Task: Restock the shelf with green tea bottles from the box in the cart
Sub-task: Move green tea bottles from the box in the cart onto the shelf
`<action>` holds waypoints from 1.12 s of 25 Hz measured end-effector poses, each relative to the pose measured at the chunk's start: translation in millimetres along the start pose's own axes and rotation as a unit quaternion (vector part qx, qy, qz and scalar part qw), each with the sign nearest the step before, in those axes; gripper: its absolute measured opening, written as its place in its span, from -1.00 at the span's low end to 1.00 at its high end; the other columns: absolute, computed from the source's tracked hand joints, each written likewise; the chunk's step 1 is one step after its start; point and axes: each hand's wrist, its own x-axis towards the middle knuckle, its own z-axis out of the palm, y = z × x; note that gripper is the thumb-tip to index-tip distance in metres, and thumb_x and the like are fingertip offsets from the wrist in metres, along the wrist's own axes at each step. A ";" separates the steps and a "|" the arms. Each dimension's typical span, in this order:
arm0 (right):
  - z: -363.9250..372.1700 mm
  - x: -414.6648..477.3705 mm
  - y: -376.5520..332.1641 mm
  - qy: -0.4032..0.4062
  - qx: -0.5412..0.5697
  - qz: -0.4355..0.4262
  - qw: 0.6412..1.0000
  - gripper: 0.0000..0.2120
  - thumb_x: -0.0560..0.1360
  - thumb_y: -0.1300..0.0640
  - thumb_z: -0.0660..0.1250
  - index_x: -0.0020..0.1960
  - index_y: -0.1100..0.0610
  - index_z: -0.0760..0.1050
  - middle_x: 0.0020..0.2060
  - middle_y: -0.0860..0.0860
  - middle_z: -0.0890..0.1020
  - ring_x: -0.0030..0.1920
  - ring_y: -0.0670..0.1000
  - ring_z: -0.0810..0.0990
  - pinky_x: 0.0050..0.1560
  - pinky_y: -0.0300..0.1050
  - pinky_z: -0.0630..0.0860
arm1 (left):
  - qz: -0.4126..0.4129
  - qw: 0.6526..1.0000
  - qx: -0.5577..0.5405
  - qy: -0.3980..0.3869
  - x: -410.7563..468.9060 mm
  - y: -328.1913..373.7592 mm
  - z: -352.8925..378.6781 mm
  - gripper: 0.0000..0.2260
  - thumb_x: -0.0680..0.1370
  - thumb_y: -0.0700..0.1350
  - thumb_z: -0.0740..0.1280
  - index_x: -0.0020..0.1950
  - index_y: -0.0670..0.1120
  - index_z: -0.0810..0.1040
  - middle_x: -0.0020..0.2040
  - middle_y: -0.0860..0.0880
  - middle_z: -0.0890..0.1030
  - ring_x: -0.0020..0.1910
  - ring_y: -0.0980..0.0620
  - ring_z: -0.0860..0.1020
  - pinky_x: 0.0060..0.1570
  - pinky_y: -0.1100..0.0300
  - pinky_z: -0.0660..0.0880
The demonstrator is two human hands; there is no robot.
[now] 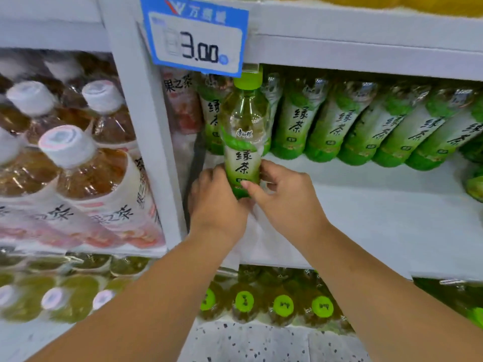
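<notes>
A green tea bottle with a lime cap and green-white label stands upright at the left end of the white shelf. My left hand grips its base from the left. My right hand holds the base from the right, thumb across the label. Behind it a row of green tea bottles lines the back of the same shelf. The cart and box are out of view.
A white upright post borders the shelf on the left, with brown tea bottles beyond it. A blue price tag reading 3.00 hangs just above the bottle's cap. Green-capped bottles fill the lower shelf.
</notes>
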 end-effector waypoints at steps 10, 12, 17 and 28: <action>38.2 35.4 -11.7 0.007 0.038 -0.002 0.999 -0.76 0.46 0.04 0.46 0.11 0.07 0.68 -0.04 -0.08 0.74 0.04 -0.10 0.69 0.10 -0.02 0.61 | -0.061 0.993 -0.009 0.097 -3.8 -18.1 18.3 -0.45 0.63 0.10 0.19 0.52 -0.18 0.24 0.45 -0.18 0.37 0.48 -0.15 0.29 0.47 -0.03 0.22; 41.1 35.6 -13.4 0.014 0.049 0.003 0.999 -0.73 0.46 0.03 0.44 0.13 0.07 0.68 -0.03 -0.09 0.74 0.04 -0.10 0.68 0.11 0.00 0.61 | -0.068 0.991 -0.024 0.110 -4.1 -16.2 18.1 -0.42 0.63 0.09 0.20 0.56 -0.18 0.20 0.49 -0.18 0.34 0.51 -0.15 0.26 0.50 -0.02 0.18; 43.8 36.4 -15.2 0.018 0.051 0.011 0.998 -0.71 0.47 0.05 0.45 0.17 0.06 0.66 0.00 -0.09 0.73 0.04 -0.12 0.68 0.12 -0.03 0.61 | -0.066 0.991 -0.036 0.108 -2.8 -15.3 16.9 -0.46 0.63 0.05 0.22 0.54 -0.16 0.23 0.47 -0.16 0.38 0.49 -0.14 0.29 0.49 -0.01 0.20; 41.2 26.0 -22.9 0.017 0.082 0.097 0.992 -0.64 0.51 0.07 0.46 0.28 0.12 0.59 0.05 -0.17 0.65 0.01 -0.16 0.65 0.08 -0.31 0.57 | -0.072 0.988 -0.105 0.083 -2.6 -15.0 13.1 -0.46 0.60 0.06 0.22 0.51 -0.16 0.29 0.47 -0.19 0.38 0.49 -0.16 0.29 0.46 -0.09 0.23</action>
